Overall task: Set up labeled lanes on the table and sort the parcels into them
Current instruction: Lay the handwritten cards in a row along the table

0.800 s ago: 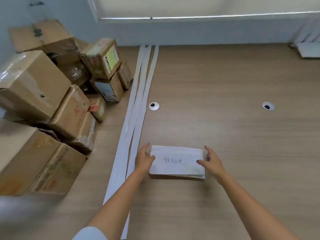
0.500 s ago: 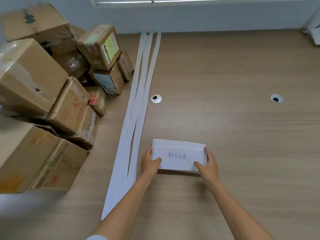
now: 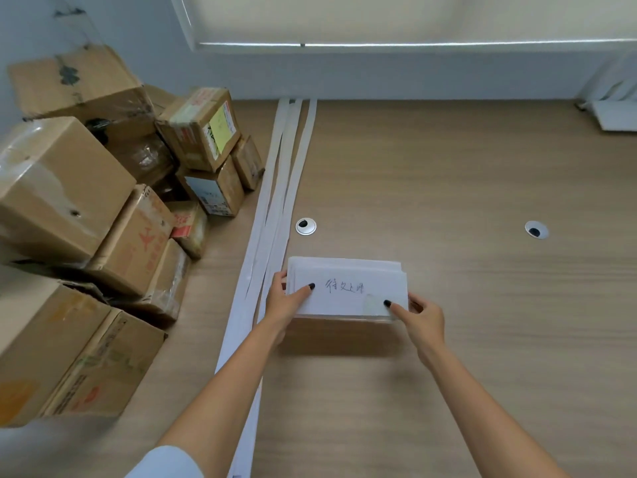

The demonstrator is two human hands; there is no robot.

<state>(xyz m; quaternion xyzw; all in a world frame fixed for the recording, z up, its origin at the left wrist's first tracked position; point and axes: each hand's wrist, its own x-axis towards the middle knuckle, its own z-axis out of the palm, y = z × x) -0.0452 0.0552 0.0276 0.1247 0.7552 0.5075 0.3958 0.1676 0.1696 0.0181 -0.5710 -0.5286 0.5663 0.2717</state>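
A small stack of white label cards point(image 3: 348, 288), the top one with handwritten characters, is lifted just above the wooden table point(image 3: 448, 174). My left hand point(image 3: 286, 301) grips its left edge, thumb on top. My right hand point(image 3: 418, 317) grips its lower right corner, thumb on top. Several long white paper strips point(image 3: 275, 208) lie side by side on the table, running from the far wall toward me, just left of the cards. A heap of brown cardboard parcels point(image 3: 113, 201) fills the left side of the table.
Two round cable grommets sit in the tabletop, one point(image 3: 305, 225) beside the strips and one point(image 3: 536, 230) farther right. A white object point(image 3: 617, 115) lies at the far right corner. A wall and window blind point(image 3: 379, 19) close off the far edge.
Both hands closed onto the sides of the card stack and lifted it off the table; a shadow now shows beneath it. The strips and parcels have not moved.
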